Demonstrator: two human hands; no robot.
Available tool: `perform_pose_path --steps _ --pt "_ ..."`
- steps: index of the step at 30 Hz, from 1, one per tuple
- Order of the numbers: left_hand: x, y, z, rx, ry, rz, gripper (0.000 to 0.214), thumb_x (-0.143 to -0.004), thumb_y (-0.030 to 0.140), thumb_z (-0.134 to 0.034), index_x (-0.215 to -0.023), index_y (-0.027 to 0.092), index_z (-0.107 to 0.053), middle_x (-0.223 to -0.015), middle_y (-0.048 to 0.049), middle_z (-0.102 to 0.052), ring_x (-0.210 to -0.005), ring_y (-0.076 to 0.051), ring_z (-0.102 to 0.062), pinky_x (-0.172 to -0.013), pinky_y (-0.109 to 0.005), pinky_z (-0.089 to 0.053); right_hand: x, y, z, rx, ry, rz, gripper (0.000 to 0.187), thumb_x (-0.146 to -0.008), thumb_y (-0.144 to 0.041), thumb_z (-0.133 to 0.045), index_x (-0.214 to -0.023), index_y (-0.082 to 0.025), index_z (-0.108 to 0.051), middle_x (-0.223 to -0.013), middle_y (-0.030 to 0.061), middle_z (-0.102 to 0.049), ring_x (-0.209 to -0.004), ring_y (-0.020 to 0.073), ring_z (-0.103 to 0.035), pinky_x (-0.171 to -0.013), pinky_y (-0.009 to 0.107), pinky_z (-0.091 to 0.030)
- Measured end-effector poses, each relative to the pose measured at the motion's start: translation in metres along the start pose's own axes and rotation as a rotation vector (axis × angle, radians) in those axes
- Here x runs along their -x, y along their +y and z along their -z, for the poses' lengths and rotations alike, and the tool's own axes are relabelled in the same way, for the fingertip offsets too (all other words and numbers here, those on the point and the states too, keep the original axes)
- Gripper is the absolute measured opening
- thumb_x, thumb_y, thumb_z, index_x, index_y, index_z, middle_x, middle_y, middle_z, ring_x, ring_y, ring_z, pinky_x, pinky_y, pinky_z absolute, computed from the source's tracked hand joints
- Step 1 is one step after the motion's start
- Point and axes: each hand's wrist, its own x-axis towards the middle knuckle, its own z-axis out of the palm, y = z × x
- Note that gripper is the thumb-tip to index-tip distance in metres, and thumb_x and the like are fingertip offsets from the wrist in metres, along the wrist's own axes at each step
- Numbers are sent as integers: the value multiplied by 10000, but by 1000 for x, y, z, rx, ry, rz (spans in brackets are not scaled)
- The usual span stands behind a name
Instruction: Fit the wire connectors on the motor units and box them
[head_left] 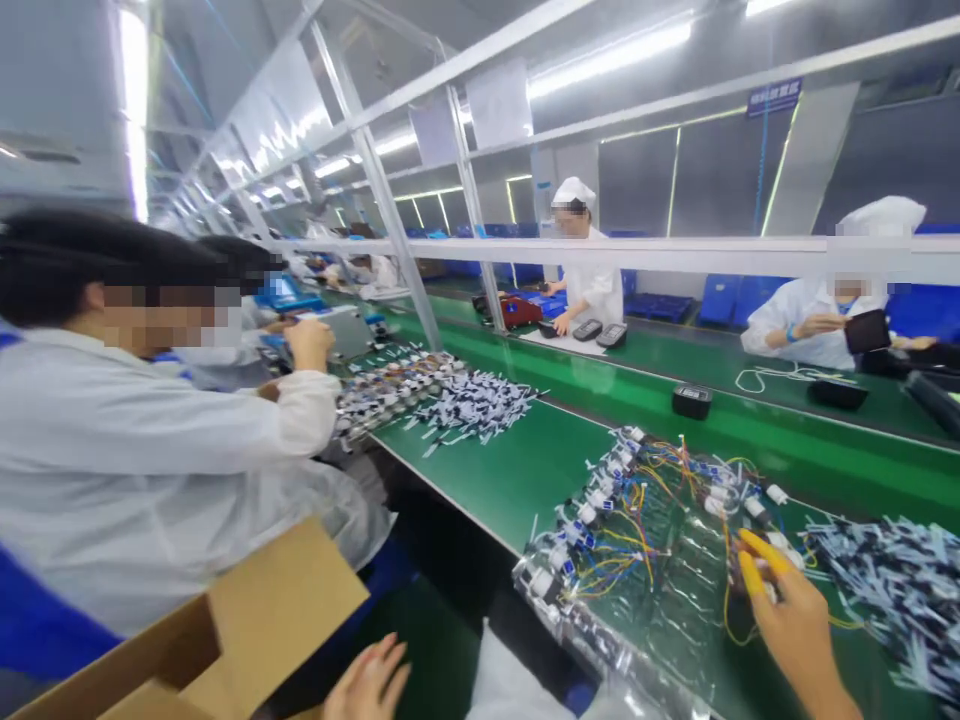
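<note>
My right hand [796,622], with yellow covers on two fingertips, is over the right end of a clear plastic tray [686,565]. Its fingers are bent around a small dark part with yellow wires [736,612], partly hidden by the hand. Along the tray's left and far edges sit small white components [600,497] with blue, yellow and red wires [630,545]. My left hand [369,682] is low at the bottom edge, beside a cardboard box [289,610]. Its fingers are apart and nothing shows in them.
Piles of black and white strips lie right [900,590] and further left [480,405] on the green bench [495,480]. A person in a white coat [165,450] sits close on my left. Two people work across the bench, behind a metal frame [397,240]. A black device [691,400] lies there.
</note>
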Motion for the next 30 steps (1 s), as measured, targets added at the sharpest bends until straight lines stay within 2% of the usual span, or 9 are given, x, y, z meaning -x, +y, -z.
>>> perform_pose_path --steps 1,3,5,8,11,16,22,26,30 --pt "13 -15 -23 73 -41 118 294 -798 443 -776 -979 243 -660 -1027 -63 -773 -998 -315 -758 -849 -430 -633 16 8 3 93 95 -136 456 -962 -551 -604 -1164 -182 -779 -1072 134 -805 -809 295 -775 -733 384 -623" --pt "39 -39 -66 122 -354 461 353 -831 438 -739 -1048 169 -668 -1030 -127 -776 -878 -314 -780 -775 -447 -652 57 14 5 166 218 -393 583 -938 -634 -611 -1233 -153 -757 -1038 162 -804 -797 327 -781 -673 394 -629" --pt "53 -51 -99 87 -465 589 372 -786 399 -802 -994 117 -676 -883 -117 -763 -697 -267 -762 -647 -380 -642 104 8 2 40 109 -515 615 -911 -645 -668 -1282 -159 -733 -977 147 -809 -791 321 -789 -655 369 -648" --pt "51 -57 -117 14 -478 592 427 -668 343 -910 -937 98 -685 -785 -69 -741 -600 -225 -726 -545 -307 -606 166 -13 -22 -269 20 -562 559 -916 -596 -717 -1355 -250 -692 -1225 132 -771 -1057 323 -770 -806 361 -668" --pt "35 -58 -111 -34 -433 568 462 -605 348 -944 -899 107 -682 -750 -36 -730 -591 -222 -717 -509 -295 -595 194 -39 -56 -456 80 -637 533 -966 -538 -699 -1453 -339 -613 -1472 99 -646 -1295 312 -665 -984 390 -622" --pt "22 -55 -96 -12 -289 535 327 -736 354 -862 -872 156 -640 -738 20 -723 -562 -154 -687 -547 -262 -604 155 -76 -89 -420 -39 -679 675 -1005 -541 -640 -1594 -264 -460 -1554 160 -556 -1404 327 -569 -1123 509 -524" --pt "-1 -47 -90 -25 -338 439 438 -737 513 -849 -875 155 -637 -676 2 -737 -549 -188 -705 -496 -266 -587 83 -99 -102 -215 -233 -454 542 -1035 -530 -563 -1479 -223 -608 -1450 163 -652 -1292 300 -671 -1056 489 -588" --pt "-28 -49 -90 -53 -366 414 552 -666 599 -886 -876 150 -643 -658 -4 -748 -517 -205 -717 -480 -274 -593 50 -94 -69 -64 -186 -417 359 -972 -504 -642 -1108 -217 -810 -1035 115 -824 -916 281 -801 -808 405 -677" --pt "-40 -51 -85 -73 -444 436 792 -516 771 -893 -949 147 -670 -733 -39 -791 -593 -252 -757 -562 -344 -644 -2 -61 -20 177 11 -400 442 -953 -524 -608 -1166 -172 -771 -1117 155 -800 -948 297 -771 -891 457 -619"
